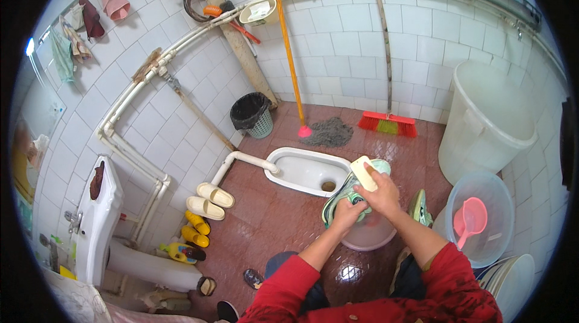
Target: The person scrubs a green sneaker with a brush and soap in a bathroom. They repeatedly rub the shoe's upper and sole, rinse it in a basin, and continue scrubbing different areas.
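My right hand (pixel 382 189) grips a pale yellow block (pixel 363 172), which looks like a bar of soap, above a green and dark shoe. The shoe (pixel 335 195) is held in my left hand (pixel 347 212), with part of it hidden by both hands. Below them a pinkish translucent basin (pixel 368 235) rests on the tiled floor, partly covered by my hands and the shoe. Another light green shoe (pixel 420 208) stands to the right of the basin. A pale green round thing (pixel 381 166) shows just behind the block; its kind is unclear.
A white squat toilet (pixel 301 169) lies ahead. Behind it are a mop (pixel 326 132), a red broom (pixel 387 124) and a lined bin (pixel 259 123). On the right stand a tall plastic barrel (pixel 481 119) and a tub (pixel 500 228) holding a pink dipper (pixel 470 218). Slippers (pixel 206 207) and a sink (pixel 100 223) are left.
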`<state>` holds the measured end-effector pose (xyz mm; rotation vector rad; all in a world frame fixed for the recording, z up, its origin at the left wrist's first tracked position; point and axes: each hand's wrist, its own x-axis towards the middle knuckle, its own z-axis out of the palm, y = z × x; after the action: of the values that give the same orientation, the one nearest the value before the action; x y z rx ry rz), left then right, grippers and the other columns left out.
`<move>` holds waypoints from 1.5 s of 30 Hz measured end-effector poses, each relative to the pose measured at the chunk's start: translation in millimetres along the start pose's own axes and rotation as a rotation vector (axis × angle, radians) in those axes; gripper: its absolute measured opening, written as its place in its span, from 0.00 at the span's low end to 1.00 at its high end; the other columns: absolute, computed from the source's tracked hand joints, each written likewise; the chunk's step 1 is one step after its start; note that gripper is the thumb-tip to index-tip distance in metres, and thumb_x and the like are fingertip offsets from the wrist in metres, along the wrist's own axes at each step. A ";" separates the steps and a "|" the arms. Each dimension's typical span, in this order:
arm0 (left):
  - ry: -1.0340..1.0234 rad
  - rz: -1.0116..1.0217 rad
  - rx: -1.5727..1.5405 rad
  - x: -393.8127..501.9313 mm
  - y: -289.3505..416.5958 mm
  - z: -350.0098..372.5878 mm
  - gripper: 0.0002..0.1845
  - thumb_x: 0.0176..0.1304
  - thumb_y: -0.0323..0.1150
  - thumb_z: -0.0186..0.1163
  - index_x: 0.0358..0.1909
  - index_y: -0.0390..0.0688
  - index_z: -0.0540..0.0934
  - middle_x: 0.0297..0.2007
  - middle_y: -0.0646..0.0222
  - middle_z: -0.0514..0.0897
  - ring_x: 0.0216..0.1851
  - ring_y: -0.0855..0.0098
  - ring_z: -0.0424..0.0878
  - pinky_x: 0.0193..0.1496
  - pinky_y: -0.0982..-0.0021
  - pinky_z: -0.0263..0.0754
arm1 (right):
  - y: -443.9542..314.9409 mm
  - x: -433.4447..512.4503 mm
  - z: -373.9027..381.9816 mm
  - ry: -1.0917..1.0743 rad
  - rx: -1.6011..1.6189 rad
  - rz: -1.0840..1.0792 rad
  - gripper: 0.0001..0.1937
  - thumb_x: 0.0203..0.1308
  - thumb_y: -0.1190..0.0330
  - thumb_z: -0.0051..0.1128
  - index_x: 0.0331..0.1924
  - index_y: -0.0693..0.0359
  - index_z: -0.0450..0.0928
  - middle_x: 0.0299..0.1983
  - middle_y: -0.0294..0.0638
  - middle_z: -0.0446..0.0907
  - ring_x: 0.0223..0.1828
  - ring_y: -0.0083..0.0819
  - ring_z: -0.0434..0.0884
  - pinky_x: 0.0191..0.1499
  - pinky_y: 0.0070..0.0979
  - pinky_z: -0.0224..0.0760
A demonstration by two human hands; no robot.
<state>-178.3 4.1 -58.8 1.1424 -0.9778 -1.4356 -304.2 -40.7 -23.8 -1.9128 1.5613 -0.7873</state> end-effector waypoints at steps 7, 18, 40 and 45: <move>-0.010 0.024 0.087 -2.8 0.8 0.8 0.08 0.53 0.26 0.59 0.36 0.37 0.78 0.29 0.71 0.81 0.28 0.78 0.78 0.31 0.76 0.73 | 21.4 17.1 0.4 0.154 -0.042 0.040 0.37 0.46 0.47 0.64 0.64 0.45 0.67 0.38 0.49 0.76 0.42 0.46 0.77 0.46 0.38 0.70; 0.025 0.019 0.058 -1.8 -1.5 0.7 0.09 0.51 0.25 0.59 0.36 0.36 0.78 0.29 0.71 0.80 0.28 0.78 0.78 0.30 0.75 0.72 | 28.7 17.8 12.7 0.187 0.040 -0.025 0.38 0.46 0.46 0.64 0.63 0.50 0.68 0.43 0.53 0.77 0.46 0.48 0.77 0.49 0.37 0.69; 0.089 0.286 0.611 1.9 -15.7 -16.0 0.12 0.54 0.30 0.62 0.38 0.33 0.79 0.28 0.69 0.81 0.28 0.81 0.74 0.30 0.74 0.71 | -12.2 2.9 -7.6 0.224 0.028 0.107 0.38 0.43 0.40 0.64 0.62 0.39 0.69 0.35 0.49 0.74 0.40 0.46 0.79 0.42 0.39 0.72; 0.106 -0.054 1.057 -0.9 -4.7 -15.3 0.16 0.53 0.34 0.62 0.38 0.30 0.79 0.27 0.52 0.82 0.28 0.60 0.81 0.34 0.63 0.72 | -21.4 -4.8 -8.2 0.120 0.115 -0.027 0.39 0.42 0.38 0.63 0.62 0.38 0.70 0.35 0.49 0.74 0.40 0.46 0.80 0.42 0.38 0.73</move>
<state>-164.4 5.7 -66.6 1.9651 -1.7068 -0.8310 -296.7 -32.6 -3.2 -1.8371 1.5277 -0.9983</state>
